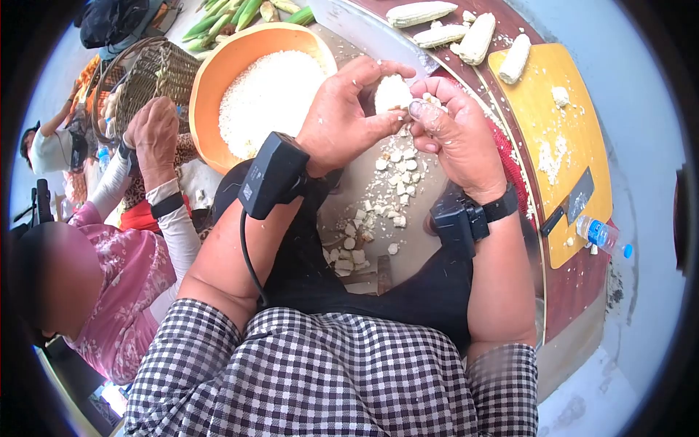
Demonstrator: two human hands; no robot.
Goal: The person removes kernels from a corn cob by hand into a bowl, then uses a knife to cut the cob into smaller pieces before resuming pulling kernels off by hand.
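Note:
My left hand [342,109] grips a short piece of white corn cob [393,95] between its thumb and curled fingers. Close beside it on the right, my right hand [459,142] is closed in a pinch, with small whitish corn bits [435,100] at its fingertips. Both hands are raised above my lap, over a floor strewn with cob chunks [400,175] and crumbs. Just left of my left hand stands an orange basin [202,109] full of loose white kernels [273,95].
On the right, a red table [575,295] bears white corn cobs [477,38], a yellow cutting board [593,146], a cleaver [580,195] and a water bottle [601,234]. Husked corn [226,22] lies behind the basin. A wicker basket [156,76] and a co-worker [120,266] are at left.

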